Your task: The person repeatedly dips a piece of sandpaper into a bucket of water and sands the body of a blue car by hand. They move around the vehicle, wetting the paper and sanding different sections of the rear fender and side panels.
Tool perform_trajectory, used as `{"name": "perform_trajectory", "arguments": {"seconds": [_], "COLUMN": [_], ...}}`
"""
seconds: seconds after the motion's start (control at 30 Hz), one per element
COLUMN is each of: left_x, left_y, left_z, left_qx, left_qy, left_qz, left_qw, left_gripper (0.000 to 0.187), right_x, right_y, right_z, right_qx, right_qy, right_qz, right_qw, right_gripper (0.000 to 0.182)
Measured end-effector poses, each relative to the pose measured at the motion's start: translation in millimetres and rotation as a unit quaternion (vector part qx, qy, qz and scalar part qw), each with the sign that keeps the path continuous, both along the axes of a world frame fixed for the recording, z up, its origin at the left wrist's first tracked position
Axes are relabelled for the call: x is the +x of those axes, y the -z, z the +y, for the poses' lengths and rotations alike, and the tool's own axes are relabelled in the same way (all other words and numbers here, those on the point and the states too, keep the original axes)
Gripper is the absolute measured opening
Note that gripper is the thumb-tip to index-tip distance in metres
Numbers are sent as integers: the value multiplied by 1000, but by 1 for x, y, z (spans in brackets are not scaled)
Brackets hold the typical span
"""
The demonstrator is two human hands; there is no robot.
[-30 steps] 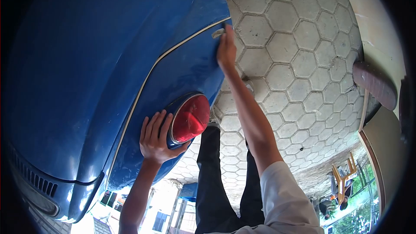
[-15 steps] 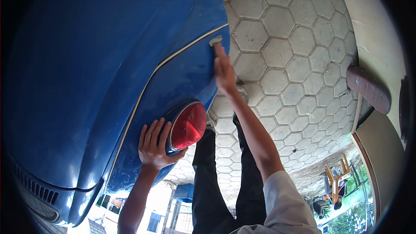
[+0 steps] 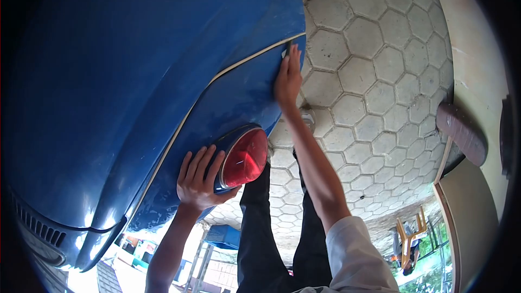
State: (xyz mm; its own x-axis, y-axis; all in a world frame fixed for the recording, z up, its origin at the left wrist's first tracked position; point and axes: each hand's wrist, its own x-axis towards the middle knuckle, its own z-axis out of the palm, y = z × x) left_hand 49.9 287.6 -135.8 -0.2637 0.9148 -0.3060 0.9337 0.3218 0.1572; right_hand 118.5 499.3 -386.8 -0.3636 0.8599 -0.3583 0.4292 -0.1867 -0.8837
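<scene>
The blue car body (image 3: 163, 65) fills the left side, with a pale trim strip (image 3: 187, 116) curving across it. My left hand (image 3: 201, 182) lies spread on the blue housing beside the red tail light (image 3: 246, 157), its thumb along the light's lower edge. Further up, my right hand (image 3: 288, 78) is against the fender near its outer edge, fingers pointing toward the strip. A small object, dark with a pale part (image 3: 284, 53), shows at its fingertips; the hand partly hides it.
Hexagonal paving (image 3: 358, 81) lies right of the car. A brown rounded object (image 3: 461, 133) and a board (image 3: 469, 211) are by the wall at right. A wooden chair (image 3: 408, 236) and a person (image 3: 415, 252) appear at lower right, a blue box (image 3: 223, 236) at bottom.
The view has shifted, moving the car slightly right in the frame. My right hand has turned and moved closer to the strip with the small object. My left hand remains at the light.
</scene>
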Motion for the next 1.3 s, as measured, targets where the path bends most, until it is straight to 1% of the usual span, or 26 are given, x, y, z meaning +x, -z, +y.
{"name": "perform_trajectory", "arguments": {"seconds": [0.07,0.1,0.2,0.23,0.27,0.33,0.37,0.47,0.5,0.53,0.6,0.63,0.67,0.73,0.77,0.87,0.9,1.0,1.03,1.07,1.13,1.17,1.2,1.23,1.27,1.3], "left_x": [1,1,-1,-1,0,0,-1,-1,-1,-1,0,0,0,-1,-2,0,0,4,6,7,8,9,9,9,8,13], "left_y": [-1,-2,-3,-3,-3,-4,-4,-3,-3,-3,-3,-3,-5,-6,-7,-5,-4,-5,-1,3,6,5,4,-1,-4,-8], "left_z": [1,1,3,2,1,1,2,0,0,-1,-2,-2,-2,-1,-1,-4,-5,-12,-15,-19,-26,-28,-28,-28,-30,-37], "left_qx": [1,2,11,15,17,22,25,38,37,38,37,38,36,34,33,43,51,55,75,93,108,105,104,106,116,123], "left_qy": [-10,-12,-16,-18,-21,-29,-31,-33,-35,-35,-34,-32,-31,-26,-24,-21,-23,-16,-8,1,7,1,-5,-36,-63,-96], "left_qz": [-5,-8,-13,-14,-15,-23,-27,-28,-31,-31,-30,-28,-29,-27,-26,-24,-21,15,25,35,46,46,49,19,18,8], "left_qw": [1000,1000,1000,1000,1000,999,999,998,998,998,998,998,998,999,999,999,998,998,997,995,993,993,993,994,991,988], "left_gripper": [77,77,77,77,77,78,78,79,79,80,80,79,77,77,77,78,78,77,77,76,76,76,76,72,71,69], "right_x": [12,27,60,50,37,4,6,56,80,99,115,114,109,74,60,57,60,57,49,42,17,7,6,3,5,9], "right_y": [-30,-46,-41,-37,-34,-51,-68,-106,-105,-94,-68,-68,-65,-74,-92,-118,-122,-123,-127,-131,-163,-178,-182,-184,-186,-179], "right_z": [-28,-38,-42,-34,-33,-31,-32,-50,-63,-79,-103,-107,-110,-97,-88,-52,-39,-25,-31,-39,-47,-47,-50,-49,-47,-40], "right_qx": [52,66,100,80,81,80,77,-50,-57,-64,-102,-121,-127,-133,-178,-167,-165,-103,-179,-164,-136,-112,-81,-43,-6,-1], "right_qy": [-51,-133,-281,-214,-182,-116,-178,-305,-283,-261,-156,-100,-94,-80,-84,-223,-265,-335,-296,-315,-346,-397,-418,-432,-443,-446], "right_qz": [40,62,43,70,57,35,55,137,128,122,71,45,61,97,102,143,85,94,93,102,122,114,120,126,126,136], "right_qw": [997,987,954,971,978,989,979,941,949,955,980,987,986,983,975,950,946,932,934,929,920,904,897,892,888,884], "right_gripper": [47,47,47,47,46,47,47,45,41,38,32,29,27,23,20,18,17,16,16,16,16,15,15,15,15,15]}}
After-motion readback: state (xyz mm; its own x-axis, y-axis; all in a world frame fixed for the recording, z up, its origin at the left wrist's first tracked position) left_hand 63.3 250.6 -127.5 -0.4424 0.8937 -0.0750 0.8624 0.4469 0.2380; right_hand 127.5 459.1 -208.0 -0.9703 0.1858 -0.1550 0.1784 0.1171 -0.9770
